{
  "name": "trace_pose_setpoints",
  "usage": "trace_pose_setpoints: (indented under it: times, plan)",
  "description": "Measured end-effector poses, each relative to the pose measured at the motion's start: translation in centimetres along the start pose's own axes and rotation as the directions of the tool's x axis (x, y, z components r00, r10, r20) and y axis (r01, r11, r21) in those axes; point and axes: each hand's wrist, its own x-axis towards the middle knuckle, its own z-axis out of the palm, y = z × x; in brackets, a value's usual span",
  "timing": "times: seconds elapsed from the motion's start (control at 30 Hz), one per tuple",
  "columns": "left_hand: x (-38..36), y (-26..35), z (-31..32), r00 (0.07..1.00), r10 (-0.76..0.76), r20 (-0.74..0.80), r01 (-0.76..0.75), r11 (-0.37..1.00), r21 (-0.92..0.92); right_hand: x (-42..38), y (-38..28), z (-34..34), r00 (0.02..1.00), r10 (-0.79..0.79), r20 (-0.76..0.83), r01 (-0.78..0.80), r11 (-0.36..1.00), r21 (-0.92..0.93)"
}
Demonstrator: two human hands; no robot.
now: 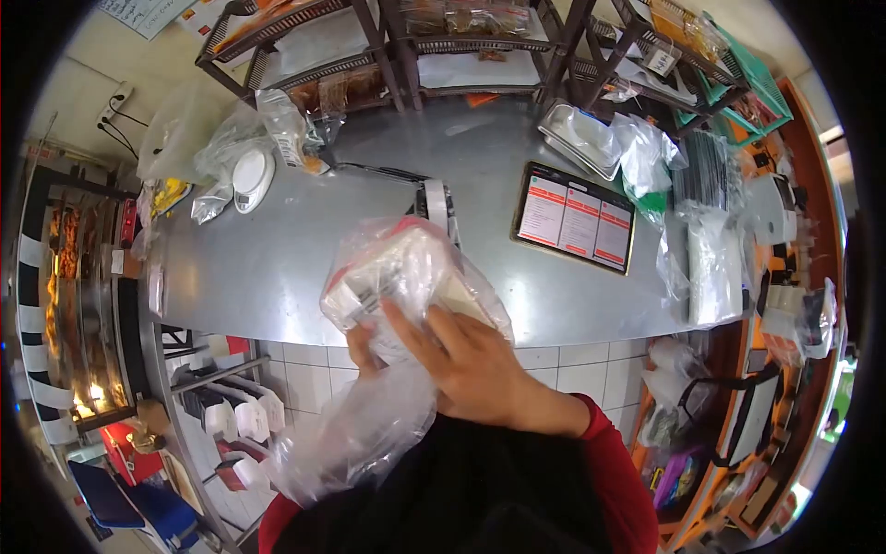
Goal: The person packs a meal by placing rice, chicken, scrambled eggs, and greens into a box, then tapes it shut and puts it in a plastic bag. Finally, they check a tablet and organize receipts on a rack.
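Observation:
A clear plastic bag [355, 420] wraps round a white and red box [392, 272] near the front edge of the steel table. My right hand [471, 365] lies over the bagged box from the right, its index and middle fingers apart and resting on the plastic. Most of my left hand [363, 349] is hidden by the plastic; a few fingertips show at the box's lower left, gripping the bag. The loose part of the bag hangs down to the left over my forearm. Just behind the box stands a small white and black device [434, 205].
A tablet [574, 219] lies on the steel table [305, 240] at the right. A white scale [251, 178] sits at the left, and plastic bags [715, 268] lie at the right edge. Dark racks [475, 44] stand behind. A lit grill cabinet [83, 314] is far left.

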Motion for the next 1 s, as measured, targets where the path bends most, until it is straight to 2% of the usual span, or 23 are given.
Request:
trace_pose_setpoints:
  times: [0.03,0.1,0.13,0.17,0.2,0.23,0.33,0.37,0.5,0.57,0.7,0.8,0.9,1.0]
  plan:
    - [0.0,-0.3,0.1,1.000,0.016,-0.012,-0.016,1.000,-0.004,-0.8,0.8,-1.4,0.999,-0.021,0.035,0.012,0.971,0.238]
    - [-0.4,0.2,-0.5,0.995,0.062,-0.076,-0.063,0.998,-0.009,-3.3,5.1,-3.1,0.947,-0.287,-0.147,0.322,0.855,0.407]
    - [-0.7,0.5,-1.1,0.989,0.087,-0.123,-0.090,0.996,-0.013,-5.5,8.1,-1.9,0.942,-0.098,-0.322,0.159,0.973,0.167]
    - [-0.8,0.7,-1.6,0.983,0.102,-0.152,-0.104,0.995,-0.005,-7.8,11.2,-0.7,0.867,0.112,-0.486,-0.145,0.989,-0.031]
    - [-1.1,1.0,-2.1,0.975,0.121,-0.185,-0.123,0.992,-0.004,-10.1,14.2,0.5,0.737,0.299,-0.606,-0.437,0.895,-0.091]
    - [-1.5,1.2,-2.8,0.965,0.140,-0.224,-0.142,0.990,0.008,-11.2,16.7,1.5,0.726,0.384,-0.570,-0.595,0.767,-0.242]
    - [-2.1,1.6,-4.1,0.939,0.184,-0.289,-0.184,0.982,0.028,-12.9,20.4,3.7,0.724,0.457,-0.516,-0.676,0.617,-0.402]
    - [-2.2,1.6,-4.4,0.931,0.196,-0.307,-0.195,0.980,0.033,-12.8,21.3,3.9,0.713,0.442,-0.544,-0.672,0.651,-0.352]
    - [-2.7,1.5,-5.1,0.914,0.212,-0.347,-0.206,0.977,0.053,-10.6,24.4,3.1,0.724,0.462,-0.513,-0.685,0.574,-0.450]
    - [-2.9,1.4,-5.2,0.911,0.214,-0.352,-0.207,0.977,0.058,-10.1,25.4,2.8,0.723,0.468,-0.508,-0.684,0.588,-0.432]
    - [-3.1,1.0,-5.3,0.914,0.207,-0.348,-0.197,0.978,0.064,-10.2,25.1,3.0,0.702,0.428,-0.569,-0.680,0.640,-0.358]
    - [-3.0,0.6,-5.1,0.923,0.192,-0.335,-0.183,0.981,0.058,-11.0,24.3,3.5,0.718,0.371,-0.589,-0.649,0.662,-0.375]
    - [-2.7,0.2,-4.6,0.937,0.173,-0.304,-0.164,0.985,0.057,-11.0,23.6,3.7,0.736,0.453,-0.503,-0.673,0.571,-0.471]
    - [-2.0,-0.4,-3.5,0.961,0.137,-0.239,-0.128,0.990,0.053,-10.7,22.3,2.7,0.674,0.406,-0.618,-0.692,0.641,-0.332]
